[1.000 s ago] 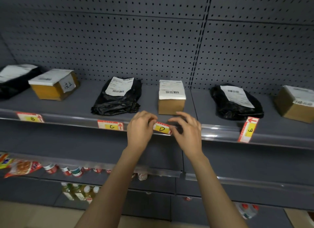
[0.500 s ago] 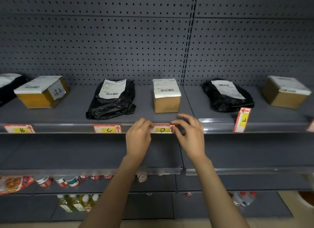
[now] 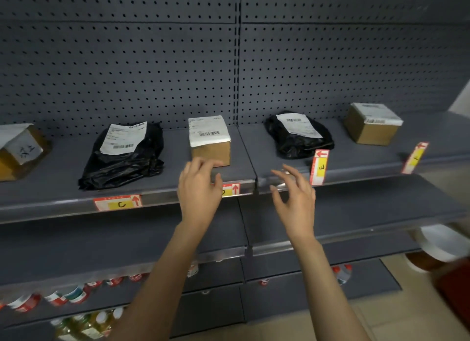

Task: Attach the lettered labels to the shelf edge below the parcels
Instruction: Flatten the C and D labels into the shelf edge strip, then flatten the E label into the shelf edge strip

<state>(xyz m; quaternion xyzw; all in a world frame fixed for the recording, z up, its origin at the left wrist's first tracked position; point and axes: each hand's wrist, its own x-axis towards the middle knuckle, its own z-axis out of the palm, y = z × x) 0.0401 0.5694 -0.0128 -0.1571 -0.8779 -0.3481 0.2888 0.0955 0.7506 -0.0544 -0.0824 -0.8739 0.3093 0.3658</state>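
Two red-and-yellow paper labels, C [image 3: 117,202] and D [image 3: 230,189], sit flat in the grey shelf edge [image 3: 63,207]; E [image 3: 319,166] and the next [image 3: 414,158] stand loose; both left hand [image 3: 199,190] and right hand [image 3: 296,200] are spread, holding nothing

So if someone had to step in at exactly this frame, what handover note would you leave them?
Left hand: open, empty, in front of the D label.
Right hand: open, empty, near the shelf edge.
Done: the C label lies flat in the shelf edge below the black bag; the D label sits in it below the small box, partly hidden by the left hand.
Left: the E label and the F label stand up on end instead of lying flat, so both need seating.
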